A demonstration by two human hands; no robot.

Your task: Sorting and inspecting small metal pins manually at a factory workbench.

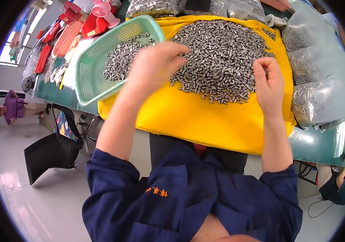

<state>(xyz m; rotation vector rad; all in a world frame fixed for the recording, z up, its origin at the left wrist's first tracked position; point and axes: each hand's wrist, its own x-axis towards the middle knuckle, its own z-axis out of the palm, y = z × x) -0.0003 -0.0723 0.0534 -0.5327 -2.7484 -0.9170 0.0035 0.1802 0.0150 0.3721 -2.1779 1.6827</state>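
Observation:
A wide heap of small, shiny metal cylinders [220,52] lies on a yellow cloth [204,121] in front of me. At the heap's left edge my left hand [154,64] reaches over the basket's right side, slightly blurred, thumb and fingers apart. My right hand [268,82] is held at the heap's right edge with thumb and forefinger pinched together; anything between them is too small to make out. The light green plastic basket [87,76] stands tilted on the left. More of the metal pieces [118,60] lie in it, partly hidden behind my left hand and wrist.
Clear bags of metal parts [311,103] line the table's right side; more bags [154,7] lie along the back. Red bins [93,26] and a pink fan [104,12] stand back left. A black chair [53,149] is at lower left. Other people are at both sides.

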